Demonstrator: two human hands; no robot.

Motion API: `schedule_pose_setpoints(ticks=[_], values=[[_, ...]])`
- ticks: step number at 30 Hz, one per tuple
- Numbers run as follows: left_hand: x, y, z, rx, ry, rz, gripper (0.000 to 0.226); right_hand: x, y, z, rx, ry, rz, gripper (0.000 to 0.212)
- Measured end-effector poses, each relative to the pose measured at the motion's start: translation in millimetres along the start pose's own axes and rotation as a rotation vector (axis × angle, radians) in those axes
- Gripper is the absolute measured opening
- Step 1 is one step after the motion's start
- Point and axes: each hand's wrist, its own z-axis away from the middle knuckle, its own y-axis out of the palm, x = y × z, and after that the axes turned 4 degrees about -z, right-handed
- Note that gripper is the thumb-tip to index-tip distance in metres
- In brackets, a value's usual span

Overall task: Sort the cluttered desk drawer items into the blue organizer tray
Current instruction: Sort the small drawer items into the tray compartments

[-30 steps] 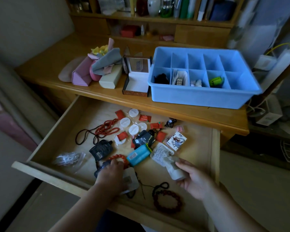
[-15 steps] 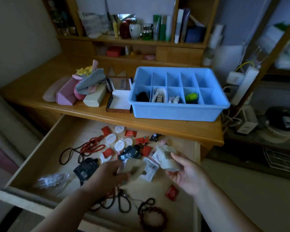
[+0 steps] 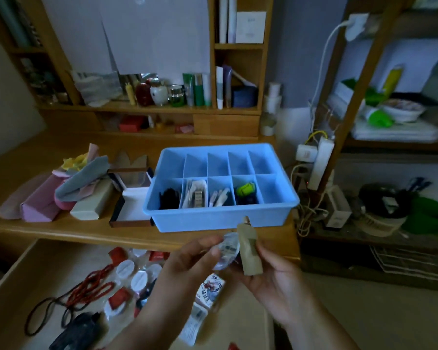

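The blue organizer tray stands on the desk top, its near row holding dark clips, white packets and a green item. Both hands are raised over the open drawer, just in front of the tray. My left hand pinches a clear plastic packet. My right hand holds a beige spouted pouch upright against its fingers. The two items touch side by side. In the drawer lie red beads, round white packets, red sachets and a black pouch.
Glasses cases and cloths and an open white box sit left of the tray. Shelves with bottles rise behind the desk. A power strip with cables and a cluttered rack stand at the right.
Both hands rose from the drawer toward the tray, each carrying its packet, and came together. The camera tilted upward, showing more of the shelves.
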Motion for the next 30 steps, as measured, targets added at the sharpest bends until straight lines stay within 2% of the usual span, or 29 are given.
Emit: schedule_pose_setpoints(ticks=[2, 4, 6, 8, 11, 13, 16, 19, 21, 24, 28, 30], values=[[-6.2, 3.8, -8.1, -0.094, 0.003, -0.017, 0.033, 7.8, 5.3, -1.7, 0.043, -0.006, 0.078, 0.028], [-17.8, 11.1, -23.1, -0.111, -0.005, -0.035, 0.029, 18.7, 15.7, -4.1, 0.048, -0.052, 0.167, 0.024], [-30.0, 16.6, -39.4, -0.098, -0.035, -0.042, 0.027, 37.4, 28.4, -7.1, 0.046, -0.152, 0.243, 0.022], [-39.6, 20.7, -52.5, -0.107, -0.058, -0.089, 0.028, 64.5, 38.0, -12.4, -0.044, -0.326, 0.414, 0.020], [-46.3, 26.4, -65.4, -0.051, -0.048, -0.168, 0.016, 110.5, 44.5, -29.5, -0.428, -0.680, 1.059, 0.020], [-50.1, 30.3, -70.5, -0.031, 0.045, -0.288, 0.018, 130.7, 45.7, -46.5, -0.504, -0.799, 1.432, 0.032], [-54.7, 35.8, -80.3, -0.086, 0.204, -0.569, 0.019, 142.0, 43.4, -77.6, -0.548, -0.716, 1.813, 0.040], [-55.9, 39.7, -96.1, -0.121, 0.284, -0.676, 0.023, 142.7, 38.1, -96.5, -0.642, -0.614, 2.122, 0.038], [-56.1, 43.2, -106.6, -0.117, 0.312, -0.751, 0.023, 140.4, 33.1, -102.2, -0.664, -0.607, 2.124, 0.039], [-56.5, 51.1, -117.7, -0.088, 0.356, -0.856, 0.026, 136.9, 27.1, -103.1, -0.658, -0.607, 1.962, 0.038], [-56.6, 61.2, -128.4, 0.003, 0.367, -0.963, 0.042, 130.1, 23.1, -95.7, -0.578, -0.471, 1.768, 0.048], [-55.5, 64.2, -132.3, 0.051, 0.347, -1.025, 0.044, 122.5, 21.8, -91.1, -0.550, -0.435, 1.740, 0.045]])
